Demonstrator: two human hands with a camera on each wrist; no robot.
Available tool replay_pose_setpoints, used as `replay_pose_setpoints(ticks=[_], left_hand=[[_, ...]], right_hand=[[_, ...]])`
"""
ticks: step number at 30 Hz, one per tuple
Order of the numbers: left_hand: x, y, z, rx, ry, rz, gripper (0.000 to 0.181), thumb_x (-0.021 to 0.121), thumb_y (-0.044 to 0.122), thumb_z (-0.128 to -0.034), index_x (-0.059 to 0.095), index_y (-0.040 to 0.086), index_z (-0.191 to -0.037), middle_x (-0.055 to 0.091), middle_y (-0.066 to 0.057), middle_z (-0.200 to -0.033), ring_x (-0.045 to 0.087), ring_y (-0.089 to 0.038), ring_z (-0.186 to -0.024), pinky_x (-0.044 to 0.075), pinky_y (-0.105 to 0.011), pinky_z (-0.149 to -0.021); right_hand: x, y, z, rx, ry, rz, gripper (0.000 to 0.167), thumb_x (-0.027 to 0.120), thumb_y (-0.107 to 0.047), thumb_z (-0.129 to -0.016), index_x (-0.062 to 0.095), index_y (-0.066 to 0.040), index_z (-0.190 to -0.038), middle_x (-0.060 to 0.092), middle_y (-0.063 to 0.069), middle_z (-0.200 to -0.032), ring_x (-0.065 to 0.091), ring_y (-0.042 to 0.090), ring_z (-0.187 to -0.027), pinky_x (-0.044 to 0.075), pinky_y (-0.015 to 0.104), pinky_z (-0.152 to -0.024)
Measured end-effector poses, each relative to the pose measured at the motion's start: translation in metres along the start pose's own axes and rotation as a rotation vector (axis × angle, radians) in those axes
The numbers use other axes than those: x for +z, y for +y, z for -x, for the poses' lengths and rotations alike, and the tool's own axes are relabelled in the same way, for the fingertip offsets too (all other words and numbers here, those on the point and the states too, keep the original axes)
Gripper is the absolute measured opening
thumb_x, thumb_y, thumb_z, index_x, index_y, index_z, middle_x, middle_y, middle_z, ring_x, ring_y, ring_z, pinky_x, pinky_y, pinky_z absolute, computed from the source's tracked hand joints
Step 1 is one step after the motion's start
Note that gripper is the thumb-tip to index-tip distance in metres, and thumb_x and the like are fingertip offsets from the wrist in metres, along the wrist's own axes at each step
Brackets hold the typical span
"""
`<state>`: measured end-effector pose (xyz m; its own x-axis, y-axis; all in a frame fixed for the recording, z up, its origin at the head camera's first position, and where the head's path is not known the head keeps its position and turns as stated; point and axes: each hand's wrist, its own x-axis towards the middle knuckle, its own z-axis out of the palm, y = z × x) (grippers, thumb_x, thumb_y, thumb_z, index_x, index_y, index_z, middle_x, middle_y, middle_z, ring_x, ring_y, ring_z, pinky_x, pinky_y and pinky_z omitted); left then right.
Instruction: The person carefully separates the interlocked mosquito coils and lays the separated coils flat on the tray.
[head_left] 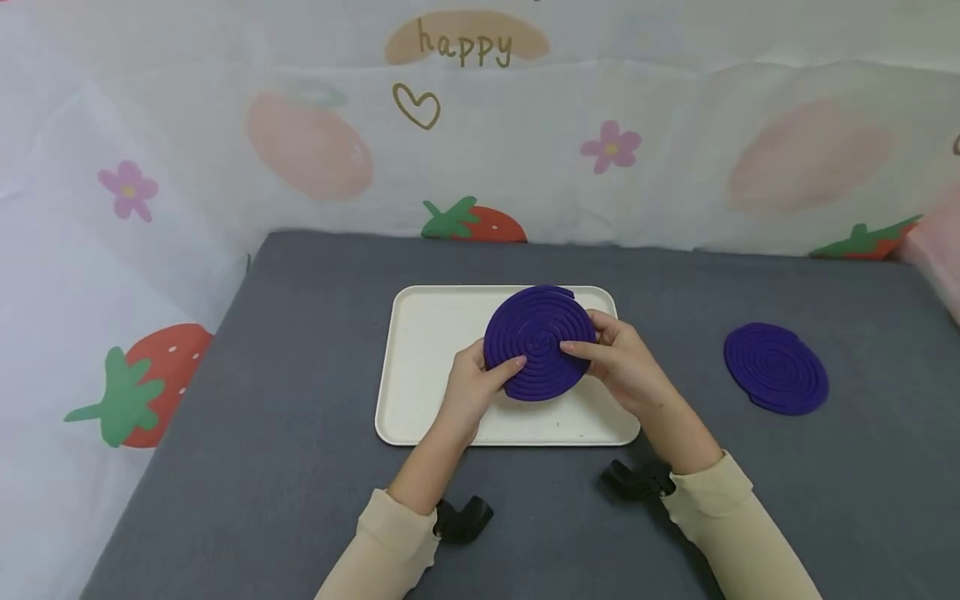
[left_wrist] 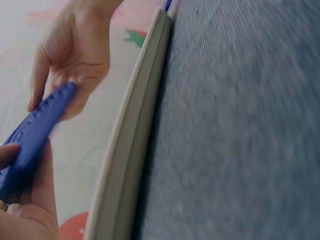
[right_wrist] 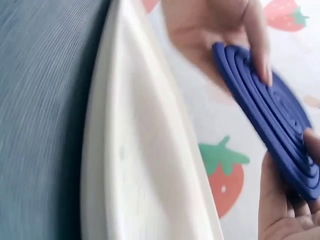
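Both hands hold a flat violet-blue disc (head_left: 538,321), a clay-like rope coiled into a spiral, tilted up above a cream tray (head_left: 423,358). The left hand (head_left: 471,385) grips its lower left edge, thumb on the front face and fingers behind. On the right side, the right hand (head_left: 626,362) pinches the edge the same way. In the left wrist view the disc (left_wrist: 42,120) appears nearly edge-on between the hands. The right wrist view shows the spiral face of the disc (right_wrist: 265,112), held apart from the tray wall (right_wrist: 97,165).
A second violet-blue spiral disc (head_left: 776,368) lies flat on the grey tablecloth (head_left: 300,400), right of the tray. Behind the table hangs a white cloth (head_left: 525,158) printed with fruit and flowers. Dark wrist mounts (head_left: 465,520) stick out beside the sleeves.
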<state>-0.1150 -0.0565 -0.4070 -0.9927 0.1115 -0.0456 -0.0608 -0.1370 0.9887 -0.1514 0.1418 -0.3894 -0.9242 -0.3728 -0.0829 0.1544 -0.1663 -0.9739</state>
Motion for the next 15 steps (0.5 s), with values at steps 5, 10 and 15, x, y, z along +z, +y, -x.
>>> replay_pose_setpoints(ticks=[5,10,15], left_hand=[[-0.001,-0.005,-0.002,-0.037,0.011,0.157,0.038,0.06,0.002,-0.0891,0.052,-0.007,-0.125,0.066,-0.011,-0.105,0.064,-0.012,-0.088,0.053,-0.026,-0.077],[-0.003,-0.008,0.0,-0.105,-0.011,0.28,0.043,0.059,0.001,-0.0879,0.047,-0.005,-0.129,0.063,-0.003,-0.104,0.062,-0.011,-0.09,0.052,-0.024,-0.078],[-0.005,-0.01,0.003,-0.105,-0.019,0.264,0.045,0.059,0.001,-0.0878,0.046,-0.005,-0.13,0.061,-0.009,-0.111,0.062,-0.012,-0.094,0.052,-0.026,-0.081]], right_hand=[[0.008,0.002,-0.002,0.036,0.045,-0.107,0.033,0.053,0.01,-0.089,0.05,0.002,-0.121,0.068,0.001,-0.095,0.065,0.013,-0.083,0.054,0.025,-0.074],[0.015,0.007,-0.002,0.068,0.064,-0.193,0.033,0.05,0.011,-0.09,0.05,0.0,-0.122,0.068,0.001,-0.096,0.065,0.012,-0.082,0.054,0.024,-0.074],[0.019,0.015,-0.003,0.093,0.029,-0.193,0.03,0.051,0.01,-0.088,0.055,-0.003,-0.115,0.066,0.001,-0.098,0.064,0.012,-0.085,0.053,0.024,-0.075]])
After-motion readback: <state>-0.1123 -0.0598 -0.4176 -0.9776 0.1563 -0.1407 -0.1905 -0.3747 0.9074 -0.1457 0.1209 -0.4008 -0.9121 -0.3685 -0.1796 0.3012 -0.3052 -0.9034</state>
